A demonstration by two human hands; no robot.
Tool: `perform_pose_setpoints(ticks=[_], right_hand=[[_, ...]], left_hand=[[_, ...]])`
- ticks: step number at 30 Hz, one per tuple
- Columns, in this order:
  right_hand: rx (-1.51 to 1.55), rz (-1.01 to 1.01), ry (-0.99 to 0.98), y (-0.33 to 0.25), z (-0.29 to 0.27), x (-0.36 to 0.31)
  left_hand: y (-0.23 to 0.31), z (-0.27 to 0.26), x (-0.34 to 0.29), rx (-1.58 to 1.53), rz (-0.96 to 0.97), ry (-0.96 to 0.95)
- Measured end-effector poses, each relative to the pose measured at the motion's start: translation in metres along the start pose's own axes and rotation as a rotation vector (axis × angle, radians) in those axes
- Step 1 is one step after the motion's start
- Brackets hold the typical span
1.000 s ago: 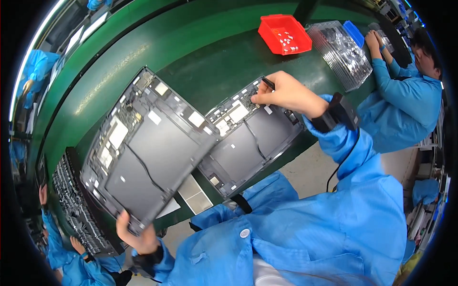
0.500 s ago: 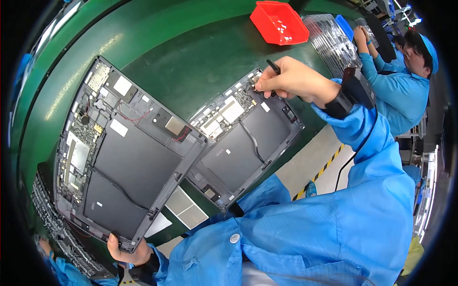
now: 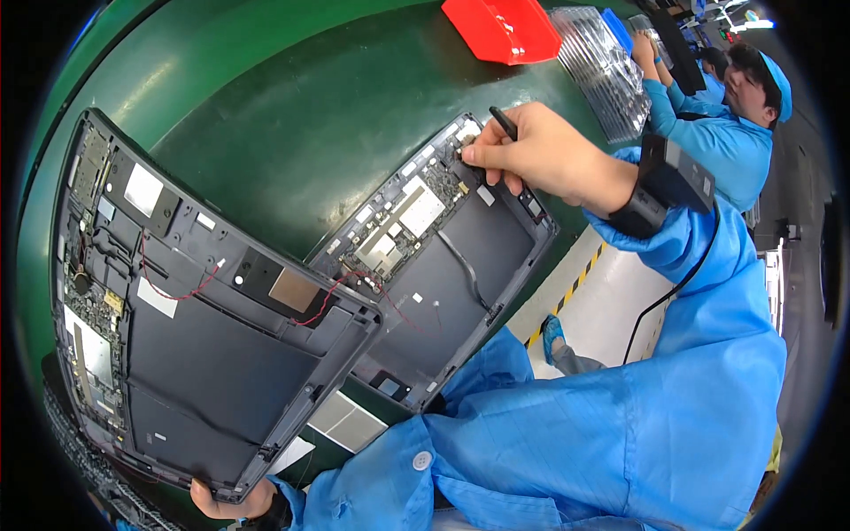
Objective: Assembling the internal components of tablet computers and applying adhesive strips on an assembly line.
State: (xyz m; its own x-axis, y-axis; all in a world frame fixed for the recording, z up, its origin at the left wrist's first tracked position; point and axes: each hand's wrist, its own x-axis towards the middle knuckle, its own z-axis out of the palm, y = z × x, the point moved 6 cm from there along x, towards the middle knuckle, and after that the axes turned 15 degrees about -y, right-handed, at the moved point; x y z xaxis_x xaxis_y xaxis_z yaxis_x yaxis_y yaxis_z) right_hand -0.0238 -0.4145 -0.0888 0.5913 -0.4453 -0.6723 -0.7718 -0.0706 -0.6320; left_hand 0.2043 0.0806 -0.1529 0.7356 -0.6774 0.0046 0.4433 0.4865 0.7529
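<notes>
My left hand (image 3: 232, 500) grips the lower edge of an opened dark electronic device housing (image 3: 221, 345), held tilted. A circuit board runs along its left side, with loose red wires near its upper edge. Part of a second opened housing (image 3: 478, 232), lying on the bench, is hidden behind it. At that housing's upper end, my right hand (image 3: 540, 155) pinches a slim black pen-shaped tool (image 3: 503, 122) over the circuit board (image 3: 416, 212). My fingers hide its working tip. A flat grey cable (image 3: 462, 265) crosses the second housing.
On the green bench (image 3: 266, 150), a red bin (image 3: 505, 31) stands at the far side beside stacked clear plastic trays (image 3: 602, 75). A dark rack (image 3: 88, 465) is at the lower left. A co-worker in blue (image 3: 726, 146) is at the far right. A black cable (image 3: 660, 310) trails from my right wrist.
The housing in my left hand has come up closer and shifted left, and red wires now hang from its edge over the second housing. My right hand stays at the second housing's upper end.
</notes>
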Motion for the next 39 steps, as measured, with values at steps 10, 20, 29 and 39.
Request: perform_pose_setpoints(ticks=[10, 20, 29, 39], right_hand=[[-0.053, 0.230, -0.082, -0.007, -0.004, 0.000], [-0.632, 0.130, -0.142, -0.014, -0.022, 0.004], [0.524, -0.408, -0.300, 0.019, 0.034, -0.089], [-0.458, -0.468, 0.275, 0.026, 0.006, -0.101]], left_hand=[[-0.003, 0.008, 0.002, -0.161, -0.022, 0.003], [0.003, 0.011, 0.007, -0.236, -0.002, -0.057], [-0.067, 0.141, 0.005, 0.141, -0.451, 0.032], [-0.079, 0.201, 0.023, 1.000, -0.724, -0.253]])
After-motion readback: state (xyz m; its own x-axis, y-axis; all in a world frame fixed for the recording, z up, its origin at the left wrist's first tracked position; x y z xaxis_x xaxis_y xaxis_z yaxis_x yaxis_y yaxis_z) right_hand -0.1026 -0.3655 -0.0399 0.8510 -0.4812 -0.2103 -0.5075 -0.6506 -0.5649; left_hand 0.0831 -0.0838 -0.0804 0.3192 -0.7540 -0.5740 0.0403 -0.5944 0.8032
